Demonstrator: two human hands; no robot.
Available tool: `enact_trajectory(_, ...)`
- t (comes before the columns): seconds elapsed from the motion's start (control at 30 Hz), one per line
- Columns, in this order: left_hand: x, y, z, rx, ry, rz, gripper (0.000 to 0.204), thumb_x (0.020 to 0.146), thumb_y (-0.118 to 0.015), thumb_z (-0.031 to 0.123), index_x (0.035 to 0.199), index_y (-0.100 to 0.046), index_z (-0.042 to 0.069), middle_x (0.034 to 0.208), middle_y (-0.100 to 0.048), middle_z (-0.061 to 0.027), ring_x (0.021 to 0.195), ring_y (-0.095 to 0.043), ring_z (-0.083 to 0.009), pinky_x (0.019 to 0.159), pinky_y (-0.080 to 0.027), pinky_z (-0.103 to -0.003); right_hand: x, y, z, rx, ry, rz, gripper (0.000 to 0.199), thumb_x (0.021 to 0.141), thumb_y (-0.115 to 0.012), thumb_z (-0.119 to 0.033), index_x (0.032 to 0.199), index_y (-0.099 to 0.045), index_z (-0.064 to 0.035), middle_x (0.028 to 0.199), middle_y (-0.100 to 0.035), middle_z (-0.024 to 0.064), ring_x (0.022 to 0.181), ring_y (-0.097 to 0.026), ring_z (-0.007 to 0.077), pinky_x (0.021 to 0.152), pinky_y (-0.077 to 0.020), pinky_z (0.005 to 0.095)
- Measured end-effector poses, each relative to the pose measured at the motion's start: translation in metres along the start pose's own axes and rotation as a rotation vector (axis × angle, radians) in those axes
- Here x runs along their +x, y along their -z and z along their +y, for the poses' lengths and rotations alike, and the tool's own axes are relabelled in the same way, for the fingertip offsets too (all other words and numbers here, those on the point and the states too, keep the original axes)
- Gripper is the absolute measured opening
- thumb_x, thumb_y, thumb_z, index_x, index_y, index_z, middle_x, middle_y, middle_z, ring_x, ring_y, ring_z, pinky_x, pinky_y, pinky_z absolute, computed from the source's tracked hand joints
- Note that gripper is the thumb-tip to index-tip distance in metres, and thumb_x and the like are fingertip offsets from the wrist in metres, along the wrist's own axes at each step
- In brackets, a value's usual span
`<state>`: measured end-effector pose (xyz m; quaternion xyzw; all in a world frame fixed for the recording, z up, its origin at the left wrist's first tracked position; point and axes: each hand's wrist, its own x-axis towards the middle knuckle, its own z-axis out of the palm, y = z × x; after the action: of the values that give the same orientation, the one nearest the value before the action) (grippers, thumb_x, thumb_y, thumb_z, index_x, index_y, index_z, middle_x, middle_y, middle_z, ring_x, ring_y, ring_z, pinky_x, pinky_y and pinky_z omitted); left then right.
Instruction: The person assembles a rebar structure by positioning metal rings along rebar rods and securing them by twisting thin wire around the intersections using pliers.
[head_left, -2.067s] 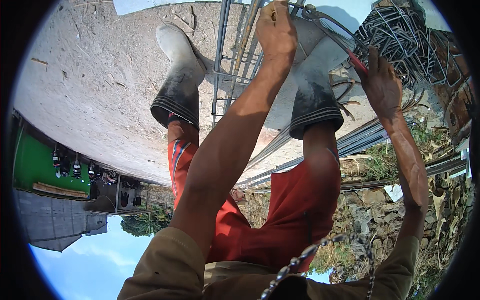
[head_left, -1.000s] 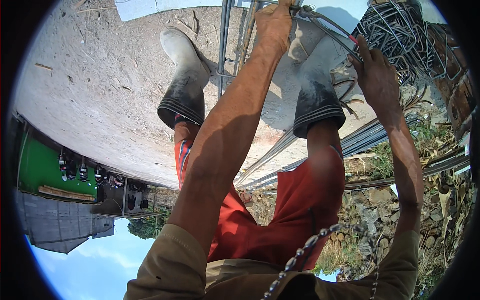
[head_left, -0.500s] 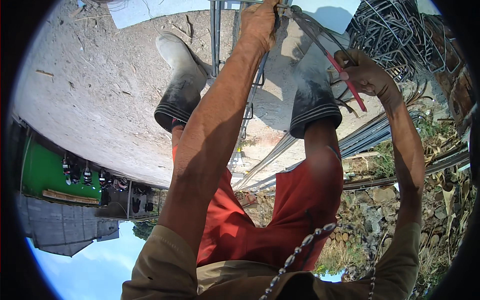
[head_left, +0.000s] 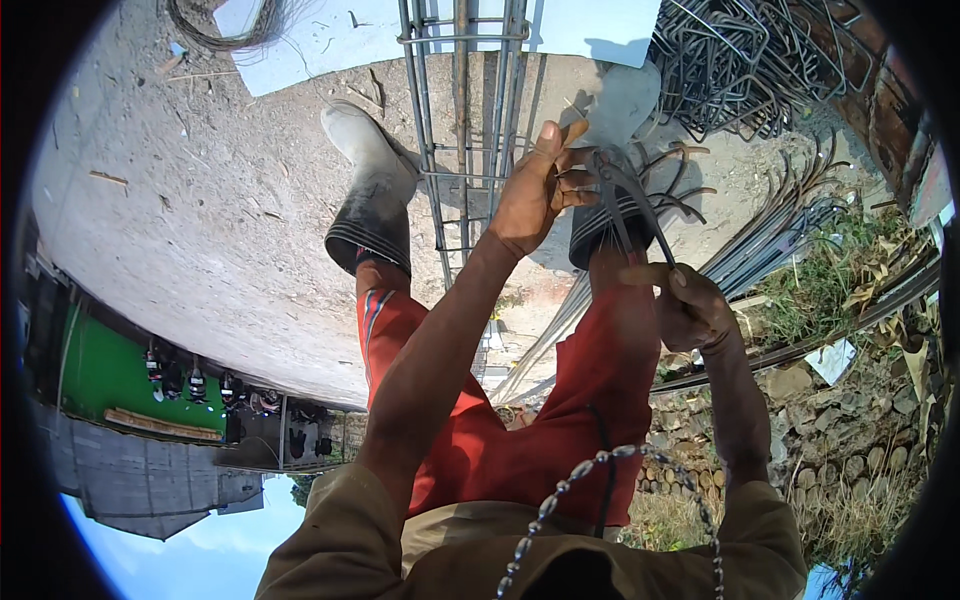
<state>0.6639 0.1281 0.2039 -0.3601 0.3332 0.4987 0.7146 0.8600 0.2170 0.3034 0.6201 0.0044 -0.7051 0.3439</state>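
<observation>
A long-handled pair of pincers (head_left: 640,195) is gripped in my right hand (head_left: 690,308), its head up beside my left fingers. Its two handles stand apart, and one runs down into my right fist. My left hand (head_left: 540,195) has its thumb and forefinger raised and apart, the other fingers half curled close to the pincers' head. Whether those fingers touch the head I cannot tell. Just left of my left hand runs a rebar cage (head_left: 461,100), long bars tied through square stirrups, between my booted feet.
Bent steel stirrups (head_left: 745,70) lie heaped at the far right. A coil of thin wire (head_left: 235,40) rests at the far left, partly on a pale sheet (head_left: 320,50). Long steel bars (head_left: 770,240) lie on the ground at right, beside a stone-strewn edge.
My left hand has come off the cage and moved nearer, its fingers spreading. The right hand has drawn the pincers nearer and away from the cage. The view has shifted, showing more cage.
</observation>
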Motion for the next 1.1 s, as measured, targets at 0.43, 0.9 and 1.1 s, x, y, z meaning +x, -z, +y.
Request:
enact_trajectory(0.43, -0.068, -0.024, -0.008, 0.944, -0.119, 0.021, 0.014, 0.090, -0.052, 0.008, 0.089, -0.062, -0.002, 0.077, -0.065, -0.0077, 0.062, -0.059, -0.0101, 0.053, -0.046, -0.024, -0.012, -0.064, 0.040, 0.143, 0.438, -0.122, 0.041, 0.092, -0.047, -0.027, 0.121, -0.051, 0.0016, 0.095, -0.067, 0.0114, 0.066, -0.062, 0.0157, 0.051, -0.0486, 0.0260)
enact_trajectory(0.9, -0.071, 0.024, 0.075, 0.677, -0.560, 0.405, 0.023, 0.096, -0.047, 0.025, 0.097, -0.057, 0.005, 0.055, -0.039, 0.0039, 0.042, -0.034, -0.0036, 0.037, -0.028, -0.020, -0.015, -0.010, 0.077, -0.469, 0.760, 0.471, 0.040, 0.096, -0.042, -0.032, 0.111, -0.060, 0.0016, 0.060, -0.051, -0.0001, 0.051, -0.039, 0.0050, 0.048, -0.0328, 0.0236)
enact_trajectory(1.1, -0.086, 0.018, 0.045, 0.543, -0.224, 0.390, 0.025, 0.095, -0.046, 0.033, 0.103, -0.056, 0.011, 0.054, -0.038, 0.0037, 0.041, -0.038, -0.0060, 0.035, -0.029, -0.021, -0.015, -0.062, 0.039, -0.364, 0.769, 0.487, 0.039, 0.096, -0.043, -0.033, 0.105, -0.063, 0.0005, 0.054, -0.046, -0.0026, 0.047, -0.036, 0.0034, 0.044, -0.0288, 0.0218)
